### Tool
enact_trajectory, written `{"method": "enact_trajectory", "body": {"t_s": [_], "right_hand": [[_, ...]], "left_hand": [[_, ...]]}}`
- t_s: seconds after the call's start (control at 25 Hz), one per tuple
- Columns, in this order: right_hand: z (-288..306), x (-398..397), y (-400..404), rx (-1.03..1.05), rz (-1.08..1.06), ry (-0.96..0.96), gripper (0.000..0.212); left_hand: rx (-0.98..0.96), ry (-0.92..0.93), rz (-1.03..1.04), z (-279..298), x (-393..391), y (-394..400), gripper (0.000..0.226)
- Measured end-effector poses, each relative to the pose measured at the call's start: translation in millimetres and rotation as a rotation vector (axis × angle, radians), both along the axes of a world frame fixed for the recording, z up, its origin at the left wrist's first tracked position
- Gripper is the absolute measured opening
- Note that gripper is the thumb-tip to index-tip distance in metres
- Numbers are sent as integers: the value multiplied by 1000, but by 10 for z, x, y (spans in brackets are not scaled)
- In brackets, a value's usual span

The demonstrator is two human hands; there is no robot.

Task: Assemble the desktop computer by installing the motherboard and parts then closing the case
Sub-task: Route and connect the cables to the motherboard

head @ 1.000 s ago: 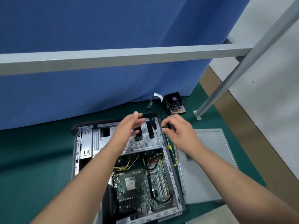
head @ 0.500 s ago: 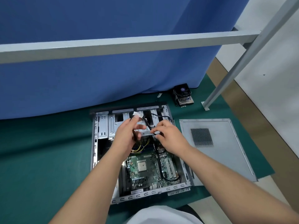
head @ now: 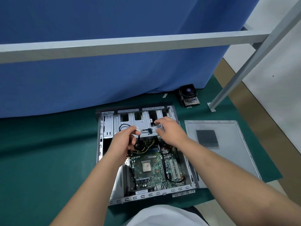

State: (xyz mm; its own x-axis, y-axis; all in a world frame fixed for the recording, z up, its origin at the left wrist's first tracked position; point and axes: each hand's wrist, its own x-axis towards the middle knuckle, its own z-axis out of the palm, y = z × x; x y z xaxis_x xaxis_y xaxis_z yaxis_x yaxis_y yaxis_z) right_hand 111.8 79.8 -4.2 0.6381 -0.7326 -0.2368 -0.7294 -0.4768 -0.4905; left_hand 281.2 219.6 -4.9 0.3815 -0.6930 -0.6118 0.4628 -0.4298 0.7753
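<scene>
Here the case (head: 146, 195) lies open on its side on the green mat (head: 40, 160), just beyond the person's white-clad lap. Inside it, at the near end, sits the motherboard (head: 151, 170), green, with its square socket bare; yellow and black wires bunch just past it.

Above the far half of the case, both hands work at the metal drive cage (head: 130, 121). The left hand (head: 123, 142) has its fingers curled, the thumb and forefinger pinching a small white connector (head: 138, 129) at the fingertips; a black cable (head: 145, 130) runs from that plug rightward across the cage toward the other hand, and another strand drops below the hand into the case. The right hand (head: 169, 131) hovers over the cage's right part, fingers bent and close together at a pale blurred piece; whether they grip it I cannot tell.

To the right of the case, the grey side panel (head: 228, 152) lies flat on the mat. Farther off, by the blue curtain (head: 114, 70), stands a cooler (head: 189, 95) with its fan up.
</scene>
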Motion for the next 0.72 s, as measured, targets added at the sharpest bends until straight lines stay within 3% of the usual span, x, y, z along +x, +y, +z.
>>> {"method": "enact_trajectory", "body": {"t_s": [0.12,0.48,0.6,0.72], "right_hand": [[-148,229,11,40,89,93,52],[-290,455,116,-112,62,107,29],[-173,375,25,71,-100,-176,17],[9,121,-218,404,-583,-597,15]], "left_hand": [[-5,22,-23,-20,57,31,36],[-25,98,-53,49,116,84,33],[-81,178,-95,119,187,138,28],[-82,141,-189,240,310,196,28]]}}
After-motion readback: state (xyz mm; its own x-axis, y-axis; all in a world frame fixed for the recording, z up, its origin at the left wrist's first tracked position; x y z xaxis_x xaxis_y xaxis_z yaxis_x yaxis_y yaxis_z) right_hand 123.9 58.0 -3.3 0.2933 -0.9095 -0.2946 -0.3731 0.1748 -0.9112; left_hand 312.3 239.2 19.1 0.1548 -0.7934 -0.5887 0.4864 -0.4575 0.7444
